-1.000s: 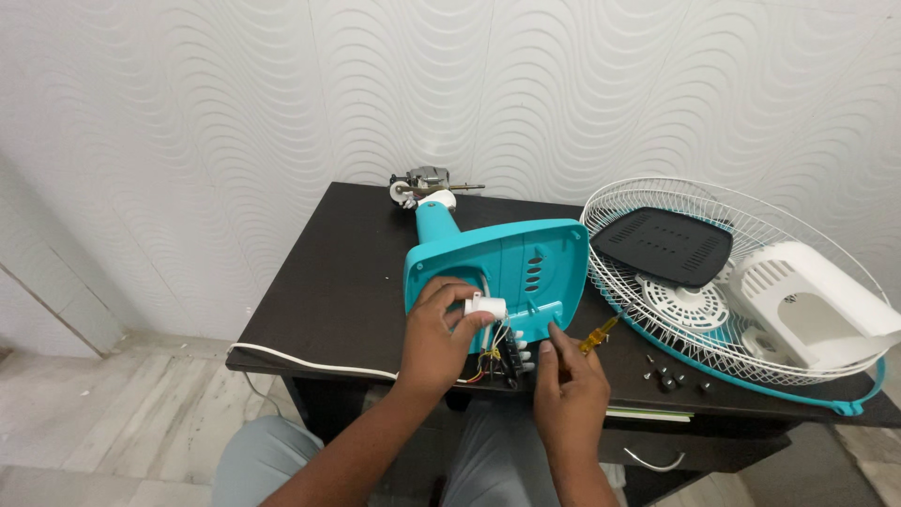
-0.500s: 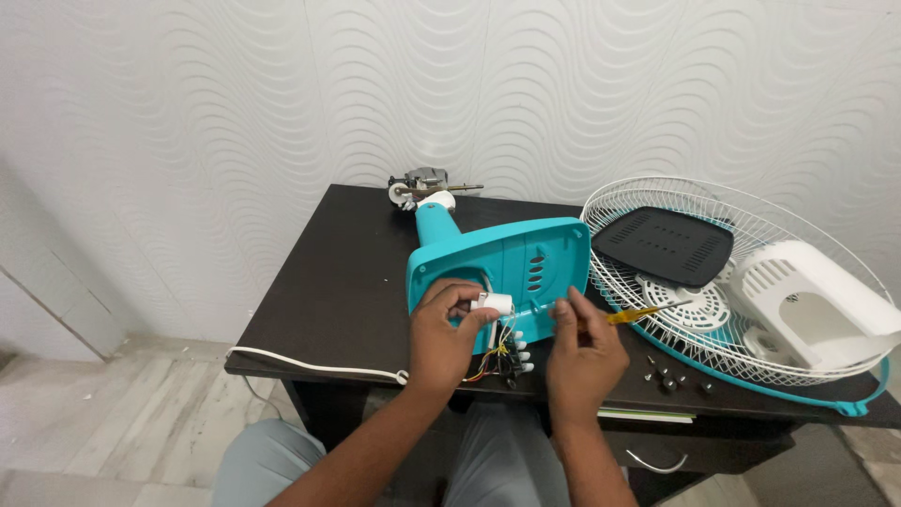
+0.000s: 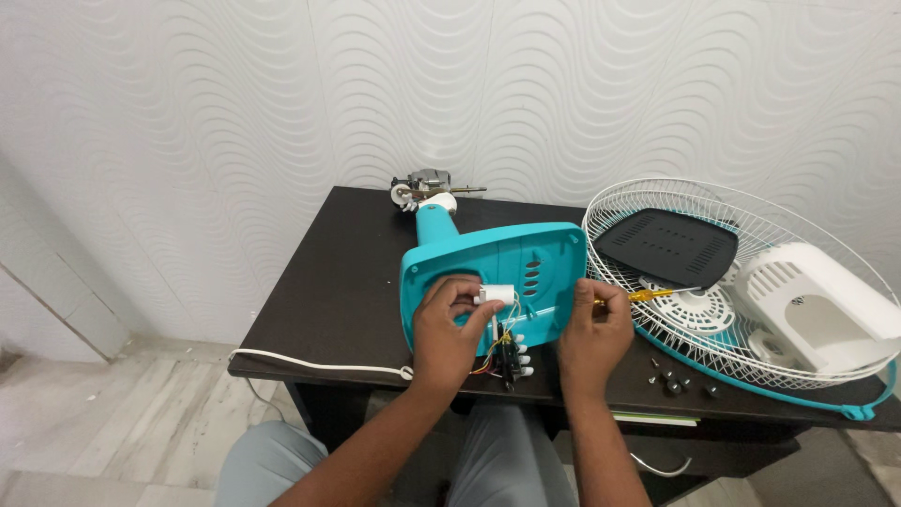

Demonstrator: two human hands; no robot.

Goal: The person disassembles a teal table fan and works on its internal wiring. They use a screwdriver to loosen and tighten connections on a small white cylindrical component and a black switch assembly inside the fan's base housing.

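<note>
Head view: a small white part [image 3: 496,295] is pinched between the fingers of the left hand [image 3: 449,324], held against the underside of the teal base [image 3: 497,272]. The base lies tilted near the front edge of the dark tabletop [image 3: 338,282], its neck pointing away to the motor [image 3: 427,183] at the far edge. Coloured wires [image 3: 497,343] and a black switch block [image 3: 511,357] hang out of the base, just below the left hand. The right hand [image 3: 593,329] is clenched round a screwdriver [image 3: 648,295] with a yellow handle; its shaft end is hidden by the hand, so contact with the base cannot be told. Both grips are thus closed, left on the part, right on the tool. Right of the base, a white wire guard [image 3: 657,202] with a teal rim is seen, holding a black plate [image 3: 668,246] and a white housing [image 3: 807,300]. Several dark screws [image 3: 671,380] lie on the tabletop, near the right hand. A white cord [image 3: 310,364] runs along the front edge at left.
</note>
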